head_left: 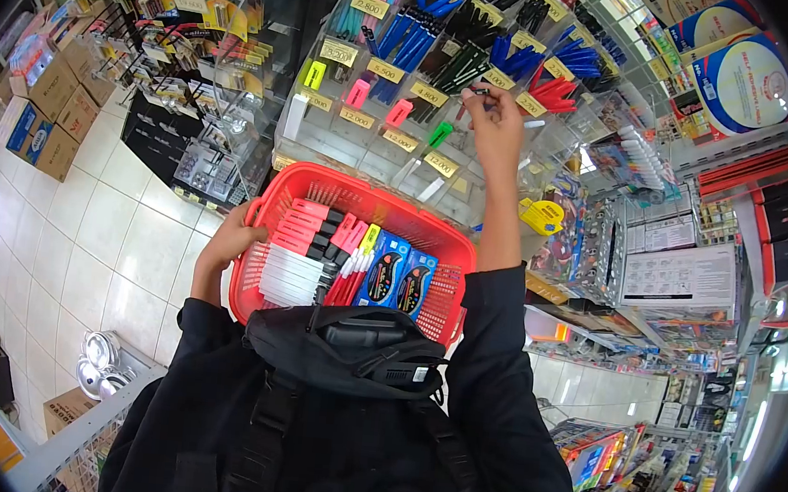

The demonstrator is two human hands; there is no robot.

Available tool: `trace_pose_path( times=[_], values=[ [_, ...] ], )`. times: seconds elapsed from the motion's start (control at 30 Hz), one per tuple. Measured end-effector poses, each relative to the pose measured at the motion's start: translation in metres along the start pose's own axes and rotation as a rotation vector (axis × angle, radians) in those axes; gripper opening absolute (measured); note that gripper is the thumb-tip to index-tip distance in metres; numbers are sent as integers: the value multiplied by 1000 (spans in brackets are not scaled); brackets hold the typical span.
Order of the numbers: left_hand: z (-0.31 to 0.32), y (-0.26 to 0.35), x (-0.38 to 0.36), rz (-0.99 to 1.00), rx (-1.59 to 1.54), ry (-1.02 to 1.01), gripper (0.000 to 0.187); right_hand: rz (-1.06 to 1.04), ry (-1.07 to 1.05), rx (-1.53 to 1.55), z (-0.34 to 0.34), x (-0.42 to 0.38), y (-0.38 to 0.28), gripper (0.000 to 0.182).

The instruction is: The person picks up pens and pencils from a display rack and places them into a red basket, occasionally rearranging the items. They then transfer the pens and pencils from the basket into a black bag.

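My left hand (233, 239) is closed around the left rim of a red plastic basket (362, 183) in front of my body. In the basket lie highlighters with pink caps (302, 224), several white-bodied ones (290, 279), a yellow-capped one (370, 237), some red and white pens (346, 284) and two blue packs (401, 275). My right hand (496, 128) reaches to the clear pen rack, its thumb and fingers pinched together at a compartment under the black pens (469, 65). What sits between these fingertips is too small to make out. A green highlighter (440, 135) stands just left of it.
The tiered clear rack carries price tags (429, 93), blue pens (403, 41) and red pens (550, 91). Battery packs (167, 6) hang at the left. Cardboard boxes (52, 136) stand on the tiled floor (123, 232). Shelves of goods line the right side.
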State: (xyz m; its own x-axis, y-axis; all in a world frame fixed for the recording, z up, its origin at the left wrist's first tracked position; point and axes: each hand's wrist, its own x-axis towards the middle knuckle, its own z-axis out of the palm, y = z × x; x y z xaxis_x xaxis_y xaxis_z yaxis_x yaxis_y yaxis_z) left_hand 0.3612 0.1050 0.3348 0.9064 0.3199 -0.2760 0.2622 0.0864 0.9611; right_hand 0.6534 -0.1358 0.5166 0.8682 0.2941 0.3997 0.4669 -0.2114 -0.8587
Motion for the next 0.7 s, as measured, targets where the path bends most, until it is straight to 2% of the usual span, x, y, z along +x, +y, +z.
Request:
trace_pose_path(
  times=[0.13,0.3,0.37,0.4,0.47,0.57,0.63,0.7],
  values=[
    [-1,0,0,4,-14,-13,53,4,2,112,-1,5,3,20],
    [-2,-7,4,12,-56,-31,58,-108,221,304,-30,-7,-36,17],
    [-6,-17,8,-21,-6,-13,65,-138,322,404,-41,-18,-50,17],
    [-8,-24,10,-4,62,37,64,-139,285,493,-47,-27,-52,17],
    [-4,-2,1,-29,7,-15,58,-142,217,678,-54,-46,-52,15],
    [-8,-11,6,-3,22,-73,62,83,79,653,-42,-88,-32,11],
    [-6,-7,4,-10,25,-44,58,230,-44,650,-24,-119,-4,12],
    [-4,-5,4,-9,20,-33,55,535,-216,617,-12,-150,24,13]
  ],
)
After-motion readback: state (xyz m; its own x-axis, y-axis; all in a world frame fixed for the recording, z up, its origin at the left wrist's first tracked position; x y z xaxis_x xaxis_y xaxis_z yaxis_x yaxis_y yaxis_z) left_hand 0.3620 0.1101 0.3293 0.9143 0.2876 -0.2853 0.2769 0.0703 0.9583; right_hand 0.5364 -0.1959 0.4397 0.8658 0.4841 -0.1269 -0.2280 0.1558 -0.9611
